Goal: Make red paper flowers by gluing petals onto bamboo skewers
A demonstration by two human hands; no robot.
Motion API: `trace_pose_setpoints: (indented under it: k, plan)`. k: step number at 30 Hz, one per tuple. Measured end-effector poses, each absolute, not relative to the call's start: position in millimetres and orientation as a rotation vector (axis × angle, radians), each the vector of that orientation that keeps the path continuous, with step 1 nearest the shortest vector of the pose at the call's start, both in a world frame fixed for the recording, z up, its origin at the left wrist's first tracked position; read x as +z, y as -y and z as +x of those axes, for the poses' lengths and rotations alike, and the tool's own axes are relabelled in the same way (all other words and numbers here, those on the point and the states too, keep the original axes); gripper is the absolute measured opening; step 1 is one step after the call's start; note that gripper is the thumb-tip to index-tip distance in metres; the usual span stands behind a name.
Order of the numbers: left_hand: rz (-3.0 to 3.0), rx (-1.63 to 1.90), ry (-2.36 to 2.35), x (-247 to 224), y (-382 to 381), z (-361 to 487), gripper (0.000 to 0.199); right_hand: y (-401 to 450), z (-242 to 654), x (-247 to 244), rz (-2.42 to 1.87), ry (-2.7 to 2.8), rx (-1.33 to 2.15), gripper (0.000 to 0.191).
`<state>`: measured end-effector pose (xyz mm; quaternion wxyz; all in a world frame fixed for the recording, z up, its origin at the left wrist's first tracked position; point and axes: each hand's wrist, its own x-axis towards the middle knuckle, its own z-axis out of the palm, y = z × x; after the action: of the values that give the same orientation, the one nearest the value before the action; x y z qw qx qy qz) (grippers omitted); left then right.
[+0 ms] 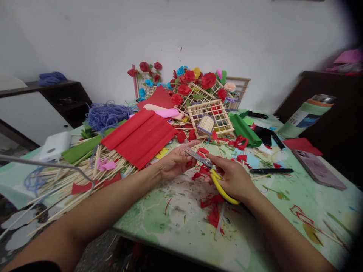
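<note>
One pair of yellow-handled scissors (209,163) is clamped by the fingers of the right hand (234,177) above the table (150,213); the left hand (176,160), curled, its grip unclear, could be nicked by slipping blades (197,156).

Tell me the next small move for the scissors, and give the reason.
I would probably ease the yellow-handled scissors slightly back from the left hand before any cut: the right hand grips them with the blades pointing at that hand, and their tips appear very close to its fingers.
</note>
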<state>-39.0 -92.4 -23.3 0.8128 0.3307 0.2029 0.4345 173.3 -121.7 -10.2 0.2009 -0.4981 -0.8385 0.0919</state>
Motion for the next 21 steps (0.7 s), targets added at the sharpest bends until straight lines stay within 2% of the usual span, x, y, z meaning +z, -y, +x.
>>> trace_pose_setpoints:
  k: [6,14,17,21]
  plan:
    - [0.723,0.95,-0.44,-18.2,94.9,-36.8,0.074,124.1,171.4,-13.1,-1.362,2.33,0.317,0.066]
    - [0.71,0.972,-0.427,-20.2,96.1,-35.2,0.071,125.7,168.1,-17.0,-1.386,2.283,0.114,0.066]
    - [0.74,0.979,-0.413,-22.2,95.7,-36.2,0.074,123.8,165.7,-20.5,-1.382,2.244,0.226,0.066]
    - [0.876,0.882,-0.416,-29.6,98.0,-33.0,0.081,112.3,182.0,-21.7,-1.333,1.947,0.447,0.051]
